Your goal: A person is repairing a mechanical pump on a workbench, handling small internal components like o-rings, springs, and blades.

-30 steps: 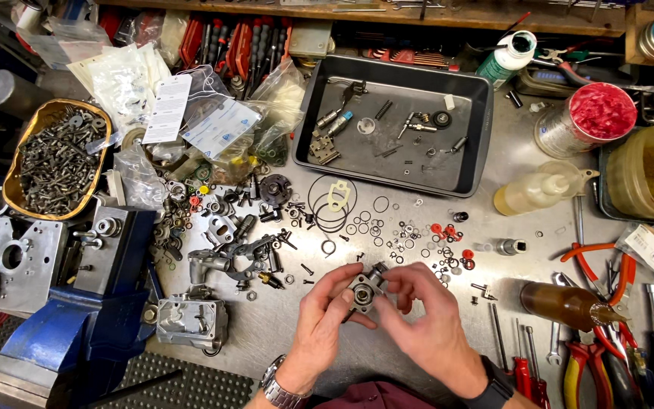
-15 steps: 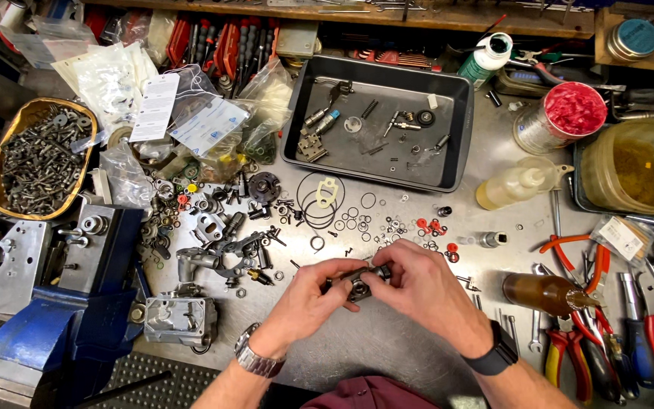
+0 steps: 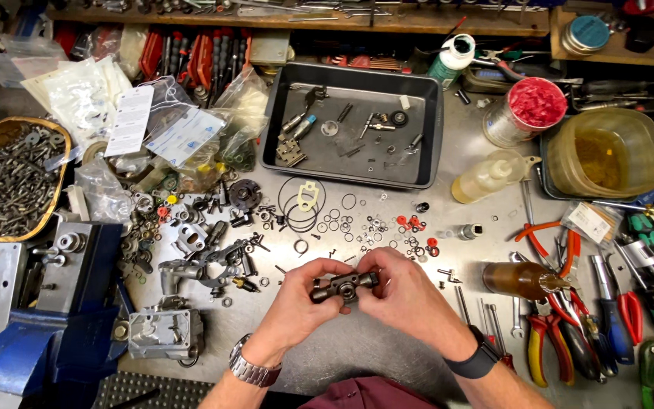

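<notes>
- I am watching both hands holding a small dark metal valve body (image 3: 344, 286) just above the counter (image 3: 387, 356), near the middle of its front edge.
- My left hand (image 3: 297, 299) is gripping the part's left end, its grip closed narrow around it.
- My right hand (image 3: 406, 295) is pinching the right end, fingers curled tight on the same piece.
- Loose O-rings and washers (image 3: 372, 227) are lying scattered just behind the hands.
- A black metal tray (image 3: 281, 106) is sitting toward the back edge, holding small parts.
- A blue vise (image 3: 47, 333) is standing at the front left corner.
- Red-handled pliers (image 3: 546, 341) are lying toward the front right.
</notes>
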